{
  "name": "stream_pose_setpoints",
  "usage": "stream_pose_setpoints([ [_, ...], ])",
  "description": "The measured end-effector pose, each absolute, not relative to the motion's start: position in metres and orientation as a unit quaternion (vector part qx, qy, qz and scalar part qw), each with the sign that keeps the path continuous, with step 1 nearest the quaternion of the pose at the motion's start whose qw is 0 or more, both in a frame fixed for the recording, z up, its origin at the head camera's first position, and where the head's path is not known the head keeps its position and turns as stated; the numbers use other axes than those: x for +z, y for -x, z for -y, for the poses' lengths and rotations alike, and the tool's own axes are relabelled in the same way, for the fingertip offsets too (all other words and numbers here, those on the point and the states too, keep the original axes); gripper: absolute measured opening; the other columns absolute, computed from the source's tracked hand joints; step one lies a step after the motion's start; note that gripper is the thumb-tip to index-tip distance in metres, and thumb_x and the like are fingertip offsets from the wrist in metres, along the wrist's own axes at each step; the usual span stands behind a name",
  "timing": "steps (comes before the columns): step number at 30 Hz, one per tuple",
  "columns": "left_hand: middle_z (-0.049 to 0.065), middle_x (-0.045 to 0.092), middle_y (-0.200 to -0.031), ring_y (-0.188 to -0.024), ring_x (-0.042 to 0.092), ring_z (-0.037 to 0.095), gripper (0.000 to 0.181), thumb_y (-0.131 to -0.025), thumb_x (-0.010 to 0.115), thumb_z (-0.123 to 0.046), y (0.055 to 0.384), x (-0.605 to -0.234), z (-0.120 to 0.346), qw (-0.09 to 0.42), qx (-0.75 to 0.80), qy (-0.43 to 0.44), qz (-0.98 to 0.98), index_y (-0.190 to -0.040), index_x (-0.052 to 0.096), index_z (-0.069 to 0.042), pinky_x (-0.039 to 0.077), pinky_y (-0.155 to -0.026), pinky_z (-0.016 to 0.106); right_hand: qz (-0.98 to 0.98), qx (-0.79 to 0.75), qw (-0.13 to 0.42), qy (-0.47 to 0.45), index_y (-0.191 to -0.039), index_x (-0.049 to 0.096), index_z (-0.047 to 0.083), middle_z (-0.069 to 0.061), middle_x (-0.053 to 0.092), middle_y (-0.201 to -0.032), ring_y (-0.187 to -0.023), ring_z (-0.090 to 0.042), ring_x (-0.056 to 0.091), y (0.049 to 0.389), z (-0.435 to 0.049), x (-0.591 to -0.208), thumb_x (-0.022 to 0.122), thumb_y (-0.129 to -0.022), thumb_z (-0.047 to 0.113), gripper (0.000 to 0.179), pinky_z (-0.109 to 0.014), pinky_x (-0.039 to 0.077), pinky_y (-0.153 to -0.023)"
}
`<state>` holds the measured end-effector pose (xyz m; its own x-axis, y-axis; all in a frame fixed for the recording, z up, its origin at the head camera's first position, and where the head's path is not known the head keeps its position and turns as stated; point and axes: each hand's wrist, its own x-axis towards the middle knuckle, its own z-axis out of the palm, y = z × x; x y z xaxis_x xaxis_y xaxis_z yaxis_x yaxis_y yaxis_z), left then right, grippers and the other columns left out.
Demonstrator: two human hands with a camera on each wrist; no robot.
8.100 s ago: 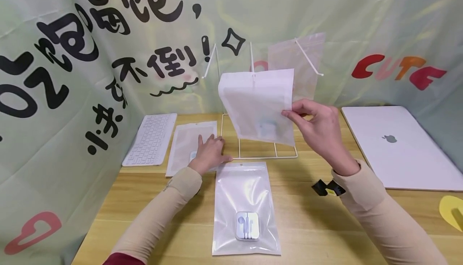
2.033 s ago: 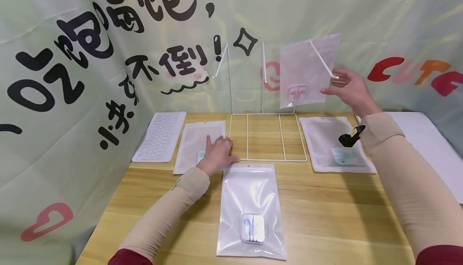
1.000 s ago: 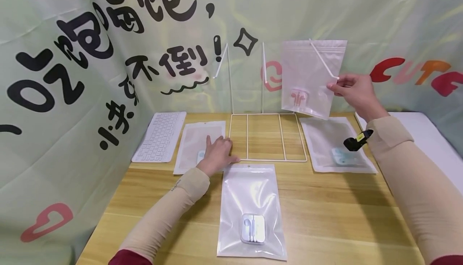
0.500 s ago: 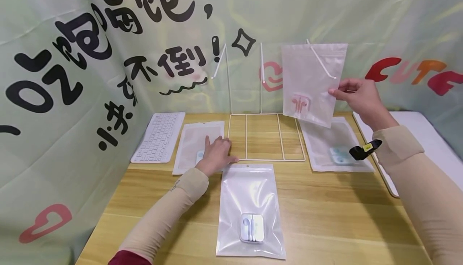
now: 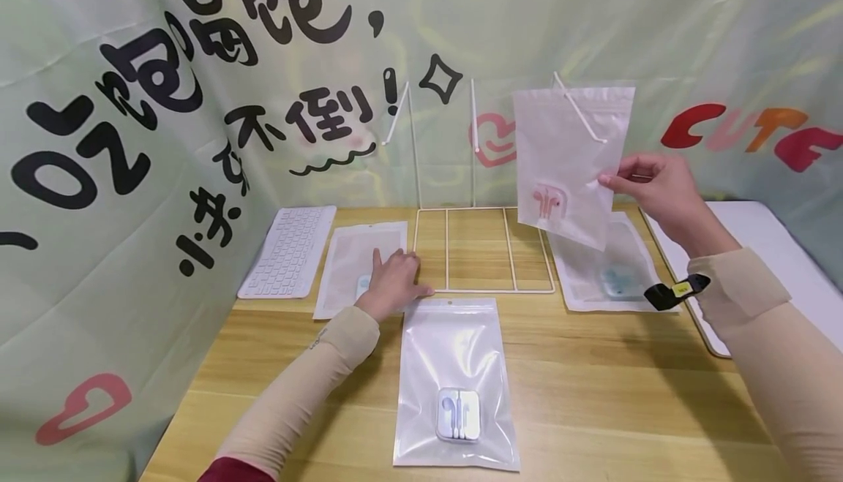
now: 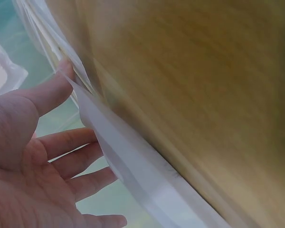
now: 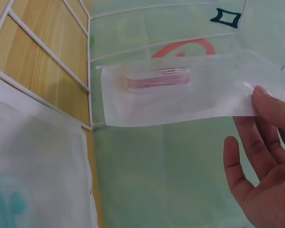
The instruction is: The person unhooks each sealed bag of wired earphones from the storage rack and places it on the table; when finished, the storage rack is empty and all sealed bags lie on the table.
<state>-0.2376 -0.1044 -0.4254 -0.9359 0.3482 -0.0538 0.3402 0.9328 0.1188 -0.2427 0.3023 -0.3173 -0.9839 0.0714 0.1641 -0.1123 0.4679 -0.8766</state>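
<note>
My right hand pinches the right edge of a white zip bag that holds pink earphones. The bag hangs at the right prong of a white wire rack, and the prong's front part shows before it. In the right wrist view the thumb presses on the bag and the fingers are behind it. My left hand rests with extended fingers on the rack's front left corner and over another white bag. Its thumb touches an edge in the left wrist view.
A glossy zip bag with white earphones lies in front of the rack. Right of the rack lies a bag with a bluish item. A white keyboard is at left, a pale laptop at right. A printed cloth hangs behind.
Earlier the right hand held the bag with the bluish item, which now lies right of the rack. Lately it grips the pink-earphone bag and draws it down and toward me. The left hand stays put.
</note>
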Motion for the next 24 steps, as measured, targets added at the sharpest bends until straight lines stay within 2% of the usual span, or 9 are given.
stream_pose_setpoints([
  [9, 0.004, 0.064, -0.12, -0.127, 0.05, 0.029, 0.052, -0.082, 0.078, -0.048, 0.236, -0.426, 0.105, 0.034, 0.062, -0.172, -0.982, -0.113, 0.069, -0.007, 0.011, -0.11, 0.068, 0.847, 0.522, 0.096, -0.038, -0.105, 0.072, 0.001, 0.003, 0.073, -0.087, -0.08, -0.014, 0.062, 0.223, -0.302, -0.315, 0.078, -0.087, 0.023, 0.029, -0.015, 0.049, -0.071],
  [17, 0.004, 0.065, -0.115, -0.123, 0.052, 0.028, 0.051, -0.082, 0.078, -0.048, 0.236, -0.427, 0.104, 0.032, 0.06, -0.173, -0.983, -0.112, 0.069, -0.007, 0.011, -0.11, 0.067, 0.855, 0.507, 0.097, -0.046, -0.105, 0.072, 0.0, 0.001, 0.073, -0.088, -0.078, -0.015, 0.062, 0.205, -0.3, -0.318, 0.078, -0.087, 0.022, 0.029, -0.017, 0.05, -0.069],
  [24, 0.005, 0.064, -0.122, -0.127, 0.05, 0.029, 0.052, -0.082, 0.078, -0.048, 0.236, -0.426, 0.104, 0.035, 0.06, -0.172, -0.983, -0.114, 0.069, -0.007, 0.011, -0.11, 0.067, 0.857, 0.505, 0.092, -0.046, -0.106, 0.072, 0.0, 0.0, 0.073, -0.09, -0.078, -0.016, 0.062, 0.193, -0.301, -0.32, 0.077, -0.088, 0.021, 0.029, -0.018, 0.052, -0.069],
])
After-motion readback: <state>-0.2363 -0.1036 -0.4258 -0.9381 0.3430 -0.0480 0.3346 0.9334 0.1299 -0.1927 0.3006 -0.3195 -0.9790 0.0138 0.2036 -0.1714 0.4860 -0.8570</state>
